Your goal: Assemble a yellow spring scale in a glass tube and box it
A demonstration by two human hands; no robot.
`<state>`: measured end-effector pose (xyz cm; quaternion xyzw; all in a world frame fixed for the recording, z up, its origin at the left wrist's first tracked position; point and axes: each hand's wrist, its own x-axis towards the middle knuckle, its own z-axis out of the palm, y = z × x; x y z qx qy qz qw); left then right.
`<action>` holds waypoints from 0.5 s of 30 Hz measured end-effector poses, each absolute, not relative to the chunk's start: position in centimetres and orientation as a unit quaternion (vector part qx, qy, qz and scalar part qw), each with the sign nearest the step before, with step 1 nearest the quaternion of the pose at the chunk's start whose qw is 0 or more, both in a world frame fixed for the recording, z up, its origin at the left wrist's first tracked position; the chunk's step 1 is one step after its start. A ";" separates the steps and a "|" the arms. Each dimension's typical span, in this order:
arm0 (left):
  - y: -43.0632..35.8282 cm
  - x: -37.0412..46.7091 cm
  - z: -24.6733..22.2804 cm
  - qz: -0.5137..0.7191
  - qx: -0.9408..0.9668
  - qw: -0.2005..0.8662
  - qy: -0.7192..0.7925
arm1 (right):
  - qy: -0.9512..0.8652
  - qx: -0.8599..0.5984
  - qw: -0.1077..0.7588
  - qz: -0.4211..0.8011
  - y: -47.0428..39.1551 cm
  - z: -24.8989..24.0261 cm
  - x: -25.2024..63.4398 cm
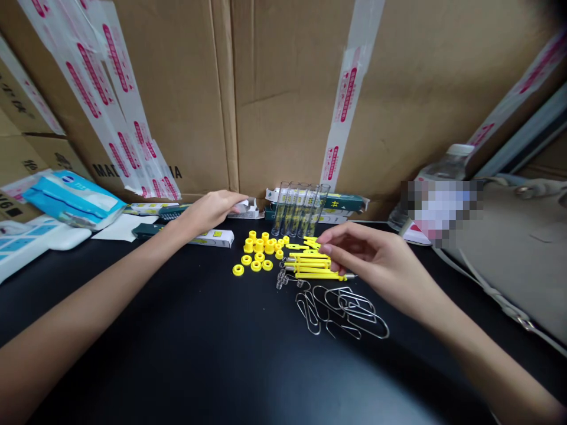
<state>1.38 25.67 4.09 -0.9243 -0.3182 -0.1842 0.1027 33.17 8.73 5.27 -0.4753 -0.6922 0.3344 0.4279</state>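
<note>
Head view: take the clear tubes (pixel 290 211) as reference; see a row standing nearly upright, thin-walled and see-through, with green boxes (pixel 345 202) behind. Find the left hand (pixel 206 215) left of the tubes, with fingers bent over a white open-ended box (pixel 254 211); cannot tell whether gripping or merely resting, with fingertips partly hidden. Find the right hand (pixel 376 254) in front and to the right of the tubes, with thumb and forefinger nearly together beside small yellow pieces (pixel 297 247); cannot tell whether pinching one. Note yellow rods (pixel 312 268) directly in front of the tubes, below the right fingertips: slim, straight, bright, laid roughly side by side, with metallic parts at some ends. Note yellow collars (pixel 267 265) in front and to the left of the tubes: round, holed through the centre, some flanged, loosely grouped; see coil springs (pixel 280 277) in front of the tubes, and farther forward, silvery wire clips (pixel 349 308), overlapping.
</note>
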 end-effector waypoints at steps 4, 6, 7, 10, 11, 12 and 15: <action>24.7 1.3 4.7 -0.199 -0.919 0.150 -0.304 | -0.706 -0.475 0.418 0.319 8.4 5.2 32.7; 23.7 1.3 5.4 -0.206 -0.918 0.174 -0.292 | -0.717 -0.473 0.416 0.298 8.1 5.3 32.4; 23.0 1.2 5.9 -0.212 -0.916 0.186 -0.286 | -0.723 -0.472 0.415 0.287 7.9 5.4 32.3; 20.6 0.5 7.2 -0.226 -0.907 0.222 -0.278 | -0.736 -0.467 0.412 0.265 7.4 5.7 31.9; 19.8 0.1 7.5 -0.228 -0.906 0.230 -0.274 | -0.740 -0.465 0.410 0.262 7.3 5.8 31.8; 19.0 -0.4 7.6 -0.230 -0.903 0.240 -0.270 | -0.743 -0.463 0.409 0.258 7.2 5.8 31.7; 17.0 -2.2 6.6 -0.224 -0.902 0.248 -0.272 | -0.756 -0.457 0.400 0.245 7.0 5.8 31.5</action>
